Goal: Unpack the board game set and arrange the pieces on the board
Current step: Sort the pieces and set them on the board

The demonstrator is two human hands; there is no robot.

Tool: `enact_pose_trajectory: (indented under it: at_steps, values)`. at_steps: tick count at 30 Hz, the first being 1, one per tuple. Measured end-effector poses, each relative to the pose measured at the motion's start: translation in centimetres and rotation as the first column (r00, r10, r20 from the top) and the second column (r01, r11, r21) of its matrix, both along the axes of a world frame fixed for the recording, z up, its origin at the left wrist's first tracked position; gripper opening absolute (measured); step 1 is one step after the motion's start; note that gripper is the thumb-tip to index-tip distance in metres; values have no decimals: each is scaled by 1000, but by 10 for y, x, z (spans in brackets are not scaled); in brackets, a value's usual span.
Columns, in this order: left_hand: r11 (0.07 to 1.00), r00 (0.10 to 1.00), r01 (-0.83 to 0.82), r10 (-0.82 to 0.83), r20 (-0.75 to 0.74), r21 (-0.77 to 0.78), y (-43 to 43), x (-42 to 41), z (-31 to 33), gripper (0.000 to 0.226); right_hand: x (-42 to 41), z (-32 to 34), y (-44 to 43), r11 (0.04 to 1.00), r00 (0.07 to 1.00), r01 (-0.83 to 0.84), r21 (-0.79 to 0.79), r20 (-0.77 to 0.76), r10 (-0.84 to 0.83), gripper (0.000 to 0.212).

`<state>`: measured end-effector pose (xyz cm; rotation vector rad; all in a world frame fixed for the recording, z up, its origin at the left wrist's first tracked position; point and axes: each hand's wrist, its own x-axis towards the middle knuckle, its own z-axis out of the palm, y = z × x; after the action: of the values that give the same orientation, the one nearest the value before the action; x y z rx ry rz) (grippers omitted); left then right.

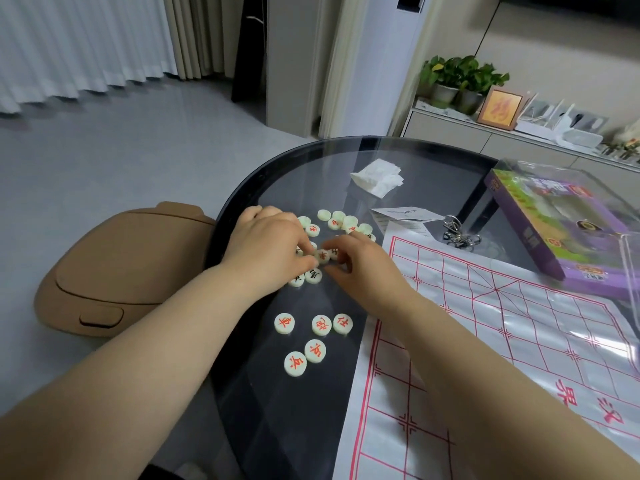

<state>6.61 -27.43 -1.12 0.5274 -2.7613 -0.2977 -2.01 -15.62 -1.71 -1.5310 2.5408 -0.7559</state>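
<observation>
One clear plastic case at the table's right edge, with a purple box inside; what the box holds can't be seen. Tan lidded bin on the floor left of the table, lid down.

Round glass table. Board sheet with a red grid lies flat on its right half, cut off by the right and bottom frame edges, its far corner under the case. All pieces are on bare glass left of the board.
- Pile of pieces at the far side, partly hidden by both hands; count unclear and most faces unreadable.
- Five red-marked pieces in a loose group nearer the person, face up, between the forearms.
- Black-marked piece just below the fingertips.

Crumpled tissue, paper slip and metal ring puzzle lie beyond the board.

Left hand is palm down over the pile's left side, fingers curled, with a fingertip touching a red-marked piece. Right hand is palm down just beside it, thumb and forefinger bent toward the same piece. The hands are close together, fingertips nearly meeting. Can't tell whether either hand actually grips a piece or only touches it. Both forearms are bare and reach in from the bottom of the frame.
</observation>
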Motion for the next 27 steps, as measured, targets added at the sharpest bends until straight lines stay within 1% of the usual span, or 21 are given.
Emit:
enact_pose_trajectory:
  at_steps: [2, 5, 12, 18, 22, 27]
  values:
    - [999, 999, -28, 29, 31, -18, 0, -3, 2, 26, -1, 0, -3, 998, 1000, 9, 54, -3, -9, 35]
    - [998, 996, -49, 51, 74, -35, 0, -6, 5, 25, -1, 0, -8, 994, 1000, 17, 111, -23, -14, 31]
    - [998, 993, -57, 60, 106, -30, 0, -9, 8, 21, -1, -1, 8, 999, 999, 38, 33, 6, -38, 23]
    - [999, 985, -41, 39, 167, 8, 3, -8, 9, 21, 7, 0, 35, 999, 997, -53, 4, 65, 53, 22]
    - [999, 971, -44, 42, 235, 3, 7, -10, 12, 23, 14, -6, 47, 998, 997, -47, -37, 56, 49, 25]
    - [998, 952, -64, 56, 300, 17, 11, -13, 17, 19, 18, -9, 53, 996, 998, -51, -67, 36, 54, 25]
